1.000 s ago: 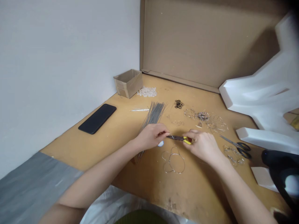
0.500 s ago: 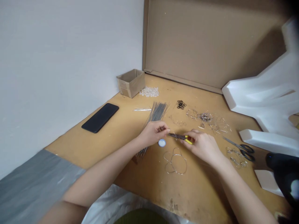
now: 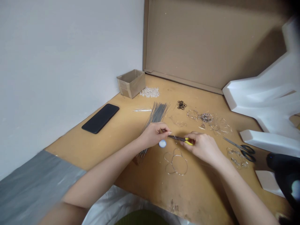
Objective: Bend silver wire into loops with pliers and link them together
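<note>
Yellow-handled pliers [image 3: 179, 138] are gripped in my right hand [image 3: 202, 144], their dark jaws pointing left. A thin wire [image 3: 175, 137] shows at the jaws. My left hand [image 3: 156, 134] is closed in a pinch at the pliers' tip, on what looks like the end of that wire. Under and behind the left wrist lies a bundle of straight grey wires [image 3: 159, 112]. Just below the pliers' tip is a small round white disc with a blue rim [image 3: 162, 143]. Nearer to me, a bent wire shape of several loops [image 3: 179, 165] lies flat.
Black-handled scissors [image 3: 247, 152] and wire pieces [image 3: 236, 159] lie at right. Behind my hands are black rings [image 3: 181, 105] and tangled wire [image 3: 206, 117]. A phone [image 3: 100, 118], an open cardboard box [image 3: 131, 83] and clear beads [image 3: 150, 92] sit left. White foam [image 3: 260, 93] stands right.
Both hands stay almost in place. The pliers and the wire at their jaws have shifted very slightly; nothing was let go.
</note>
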`<state>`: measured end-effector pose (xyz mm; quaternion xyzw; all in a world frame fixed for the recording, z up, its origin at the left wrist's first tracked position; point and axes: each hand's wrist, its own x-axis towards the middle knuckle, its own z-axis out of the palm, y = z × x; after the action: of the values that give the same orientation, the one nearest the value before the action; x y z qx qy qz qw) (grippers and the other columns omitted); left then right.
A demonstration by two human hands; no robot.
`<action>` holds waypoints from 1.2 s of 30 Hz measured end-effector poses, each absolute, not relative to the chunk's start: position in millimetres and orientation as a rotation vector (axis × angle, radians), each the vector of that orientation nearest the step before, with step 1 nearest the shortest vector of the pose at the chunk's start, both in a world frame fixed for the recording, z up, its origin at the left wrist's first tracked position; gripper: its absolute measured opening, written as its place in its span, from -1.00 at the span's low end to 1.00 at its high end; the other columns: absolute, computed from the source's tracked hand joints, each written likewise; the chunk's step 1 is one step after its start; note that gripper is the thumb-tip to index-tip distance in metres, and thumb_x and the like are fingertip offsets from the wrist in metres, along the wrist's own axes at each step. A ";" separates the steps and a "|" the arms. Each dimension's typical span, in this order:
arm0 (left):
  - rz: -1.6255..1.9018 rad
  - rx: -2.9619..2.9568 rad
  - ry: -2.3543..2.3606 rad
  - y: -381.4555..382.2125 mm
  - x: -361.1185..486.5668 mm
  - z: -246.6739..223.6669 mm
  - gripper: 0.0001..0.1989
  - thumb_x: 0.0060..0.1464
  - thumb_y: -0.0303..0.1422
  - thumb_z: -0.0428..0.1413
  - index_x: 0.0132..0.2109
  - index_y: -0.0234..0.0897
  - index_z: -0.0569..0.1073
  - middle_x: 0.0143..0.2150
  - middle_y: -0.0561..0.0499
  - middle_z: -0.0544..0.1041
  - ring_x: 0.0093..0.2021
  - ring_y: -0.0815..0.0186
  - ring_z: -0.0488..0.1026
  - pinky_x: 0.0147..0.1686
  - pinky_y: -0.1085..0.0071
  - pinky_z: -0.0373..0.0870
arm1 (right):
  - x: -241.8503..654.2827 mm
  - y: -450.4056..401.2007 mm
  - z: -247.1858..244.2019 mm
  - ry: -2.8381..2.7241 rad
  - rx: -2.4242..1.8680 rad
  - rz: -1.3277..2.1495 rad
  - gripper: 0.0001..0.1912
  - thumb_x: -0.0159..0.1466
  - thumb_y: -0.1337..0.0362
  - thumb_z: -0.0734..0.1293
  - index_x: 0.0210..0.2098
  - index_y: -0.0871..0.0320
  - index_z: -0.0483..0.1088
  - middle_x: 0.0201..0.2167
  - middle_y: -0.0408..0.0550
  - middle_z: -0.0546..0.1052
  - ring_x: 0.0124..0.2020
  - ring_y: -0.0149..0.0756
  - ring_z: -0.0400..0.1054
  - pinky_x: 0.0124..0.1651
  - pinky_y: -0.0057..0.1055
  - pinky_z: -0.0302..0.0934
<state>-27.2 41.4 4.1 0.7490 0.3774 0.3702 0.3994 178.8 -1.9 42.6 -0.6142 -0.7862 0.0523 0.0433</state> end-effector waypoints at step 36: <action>0.795 1.239 0.729 48.8 -27.1 3.1 -0.75 -0.13 -0.26 0.20 -0.43 -0.37 0.36 -0.52 0.07 0.43 -0.57 0.51 0.32 -0.62 0.58 0.19 | 202.2 22.0 1.8 -2.426 -2.086 -0.038 -0.62 0.22 0.02 0.16 -0.16 0.13 0.39 -0.25 0.06 0.48 -0.22 -0.16 0.36 -0.27 -0.35 0.13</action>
<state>-27.1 48.8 3.1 0.5520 0.3248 0.3541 0.6815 202.2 22.0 1.8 -0.6517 -0.7578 -0.0118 -0.0293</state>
